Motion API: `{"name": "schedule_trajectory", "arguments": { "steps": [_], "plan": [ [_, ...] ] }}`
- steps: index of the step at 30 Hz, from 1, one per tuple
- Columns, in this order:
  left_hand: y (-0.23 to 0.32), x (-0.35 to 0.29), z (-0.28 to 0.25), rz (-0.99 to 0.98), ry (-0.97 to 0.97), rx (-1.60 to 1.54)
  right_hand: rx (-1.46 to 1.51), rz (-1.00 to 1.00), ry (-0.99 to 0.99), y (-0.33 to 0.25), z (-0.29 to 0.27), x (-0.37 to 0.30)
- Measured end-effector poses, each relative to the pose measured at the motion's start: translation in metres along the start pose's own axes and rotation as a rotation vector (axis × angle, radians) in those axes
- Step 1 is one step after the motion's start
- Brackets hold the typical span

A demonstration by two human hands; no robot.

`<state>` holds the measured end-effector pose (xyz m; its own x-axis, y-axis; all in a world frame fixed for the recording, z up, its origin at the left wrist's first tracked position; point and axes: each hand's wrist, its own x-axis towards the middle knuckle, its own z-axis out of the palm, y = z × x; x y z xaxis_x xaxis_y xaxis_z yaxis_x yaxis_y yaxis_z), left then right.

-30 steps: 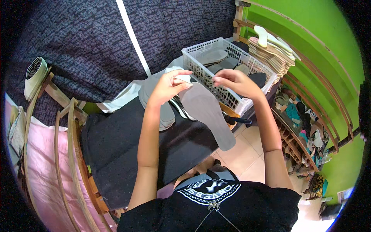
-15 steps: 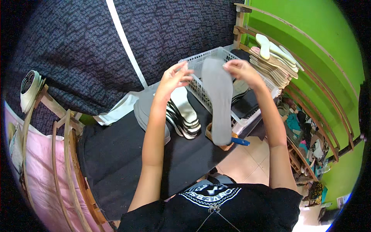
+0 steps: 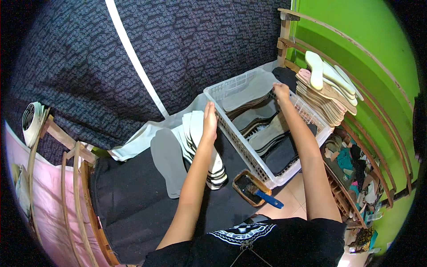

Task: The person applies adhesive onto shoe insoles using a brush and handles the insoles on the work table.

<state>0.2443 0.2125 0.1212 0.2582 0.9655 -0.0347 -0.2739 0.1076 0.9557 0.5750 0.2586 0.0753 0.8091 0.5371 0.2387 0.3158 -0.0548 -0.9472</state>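
Observation:
A grey insole (image 3: 250, 92) lies on top of a stack at the far end of the white plastic crate (image 3: 240, 141). My right hand (image 3: 281, 92) is closed at the right end of that insole, over the crate. My left hand (image 3: 210, 122) is held upright beside the crate's left wall, fingers stretched out, with nothing in it. Just left of its wrist are overlapping white, dark-edged insoles (image 3: 217, 167). Farther left, grey insoles (image 3: 167, 160) lie flat on the black cloth.
Several more insole stacks fill the crate. Near its front corner sits a brown-rimmed tub (image 3: 242, 189) with a blue-handled brush (image 3: 272, 200) on it. Beige insoles (image 3: 322, 98) are piled right of the crate, beside a wooden rack (image 3: 378, 147). A black-covered table (image 3: 133, 204) stretches left.
The grey insole has gone from upright between my hands to lying in the crate's far end. My right hand followed it; my left hand lowered beside the crate.

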Motion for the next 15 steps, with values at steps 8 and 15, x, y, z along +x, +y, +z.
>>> {"name": "schedule_trajectory", "arguments": {
  "steps": [8,15],
  "plan": [
    [-0.005,0.009,0.002,0.068,0.027,-0.034,-0.145,-0.055,-0.166,-0.004,0.027,-0.025],
    [-0.003,-0.004,-0.005,0.069,0.032,-0.037,-0.479,-0.256,-0.094,-0.068,0.019,-0.086]
  ]
}}
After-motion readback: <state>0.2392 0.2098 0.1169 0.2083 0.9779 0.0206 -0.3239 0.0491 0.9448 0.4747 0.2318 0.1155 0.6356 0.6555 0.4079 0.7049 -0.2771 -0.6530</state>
